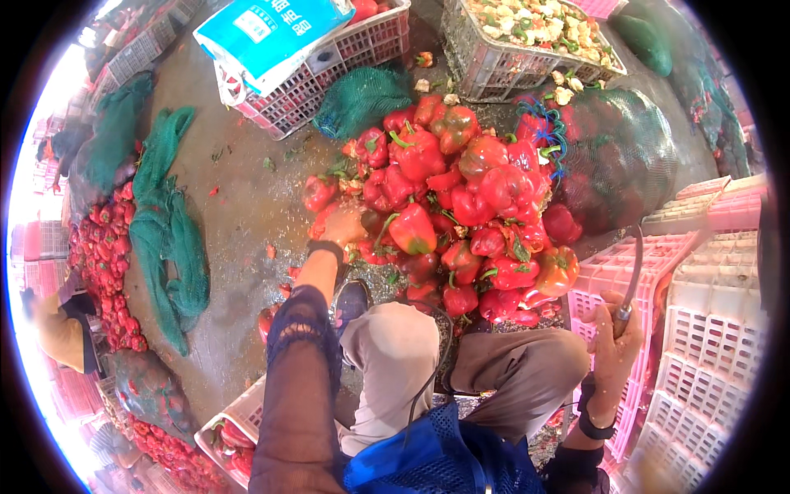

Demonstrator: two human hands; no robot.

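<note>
While right hand (615, 329) grips a knife (632, 272), left hand (344, 224) grasps a pepper (411, 230).

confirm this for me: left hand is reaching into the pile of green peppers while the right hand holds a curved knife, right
Not quite. In the head view the peppers are red, not green. The rest stands: the left hand reaches into the pile and the right hand holds a curved knife.

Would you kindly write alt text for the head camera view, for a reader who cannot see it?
A person's left hand reaches into a heap of glossy red bell peppers on a wet concrete floor, while the right hand grips a curved metal knife beside pink plastic lattice crates. Green mesh sacks lie to the left.
</note>
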